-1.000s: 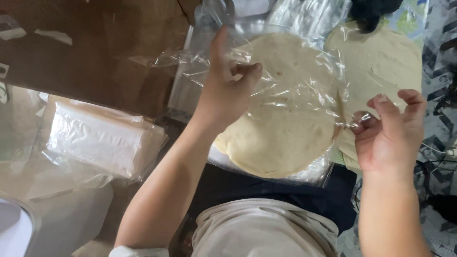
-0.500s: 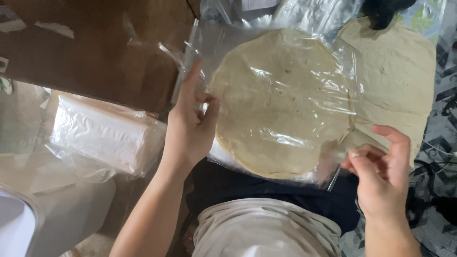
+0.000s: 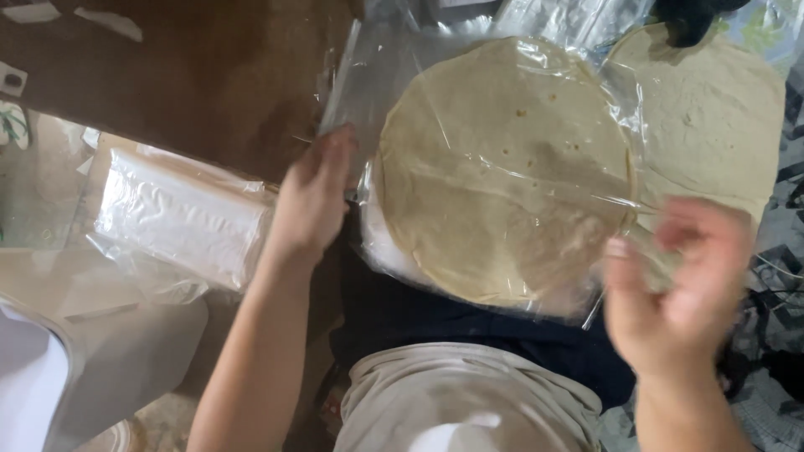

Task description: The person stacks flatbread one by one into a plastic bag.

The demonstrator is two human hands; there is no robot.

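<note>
- Head view, biggest item first: we see a dark brown tabletop (image 3: 193, 92) filling the upper left, bare apart from the edge of the plastic.
- Next, a clear crinkled plastic sheet or bag (image 3: 394, 75) spread over the stack of flatbread; it runs from the table edge across to the right, past the bread's rim on all sides.
- Under it, a round pale flatbread with small brown spots (image 3: 502, 176), lying flat. No long axis, it's a disc. It sits between our two hands, up and right of the left one, up and left of the right one.
- A second pale flatbread (image 3: 712, 109) lies just beside it at upper right, partly covered by the plastic's edge.
- A white plastic-wrapped rectangular pack (image 3: 180, 218) lies to the left, well apart from the bread.
- Our left hand (image 3: 314, 197) is at the plastic's left edge, fingers close together and touching the film near the bread's rim; we can't tell if it's pinching or just pressing.
- Our right hand (image 3: 678, 285) is at the lower right rim, motion-blurred, fingers curled; it seems to overlap the film's corner, but we can't tell whether it's clamped on it.
- Both hands look about equally near the disc; the left is the sharper contact.
</note>
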